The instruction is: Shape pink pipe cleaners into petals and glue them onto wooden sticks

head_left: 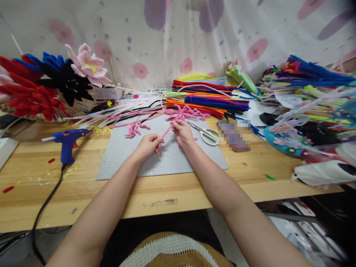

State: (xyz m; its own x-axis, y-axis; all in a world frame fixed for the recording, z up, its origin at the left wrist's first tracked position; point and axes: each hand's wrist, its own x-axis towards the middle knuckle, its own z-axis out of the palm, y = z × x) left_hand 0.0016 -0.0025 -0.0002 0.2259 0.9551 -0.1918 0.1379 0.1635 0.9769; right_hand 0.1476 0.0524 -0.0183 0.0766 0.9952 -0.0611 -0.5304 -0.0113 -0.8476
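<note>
Between my two hands a short pink pipe cleaner is stretched at a slant above a grey cutting mat. The fingers of my left hand pinch its lower end. Its upper end is pinched in my right hand. Just beyond my right hand lies a heap of bent pink pipe cleaner pieces. A smaller cluster of curled pink pieces rests on the mat, past my left hand. To the right of my right hand, scissors with pale handles lie partly over the mat's edge.
A blue glue gun stands at the left, its black cord running off the table's front. Fuzzy flowers fill the back left. Bundles of coloured pipe cleaners lie along the back. Wrapped items crowd the right side.
</note>
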